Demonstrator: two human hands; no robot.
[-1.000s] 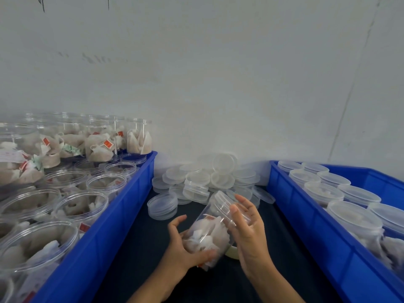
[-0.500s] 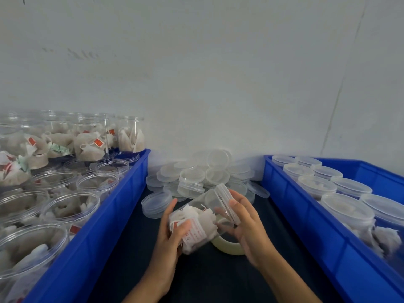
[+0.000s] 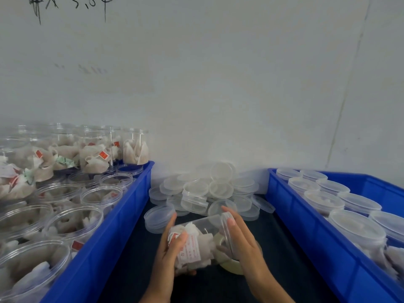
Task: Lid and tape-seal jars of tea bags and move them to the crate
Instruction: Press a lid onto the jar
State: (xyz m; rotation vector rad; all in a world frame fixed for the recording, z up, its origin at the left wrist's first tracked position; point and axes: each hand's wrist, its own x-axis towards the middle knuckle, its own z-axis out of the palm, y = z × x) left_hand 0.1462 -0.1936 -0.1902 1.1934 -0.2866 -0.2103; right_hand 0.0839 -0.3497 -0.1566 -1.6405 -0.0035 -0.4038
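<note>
A clear plastic jar (image 3: 201, 239) full of tea bags lies on its side above the dark table, between both hands. My left hand (image 3: 169, 248) grips its base end. My right hand (image 3: 240, 239) wraps the lid end, fingers on the translucent lid (image 3: 226, 228). A roll of clear tape (image 3: 231, 264) lies on the table just under the jar and right hand, partly hidden. The blue crate (image 3: 306, 232) on the right holds several lidded jars (image 3: 323, 199).
A blue crate (image 3: 122, 217) on the left is packed with open jars of tea bags (image 3: 100, 195), some stacked at the back. A heap of loose translucent lids (image 3: 209, 189) lies against the white wall between the crates. Dark tabletop (image 3: 277, 254) shows around the hands.
The jar has tipped from tilted upright to nearly horizontal and dropped lower over the tape roll. My right hand has shifted around the lid end; the left hand has slid along the base.
</note>
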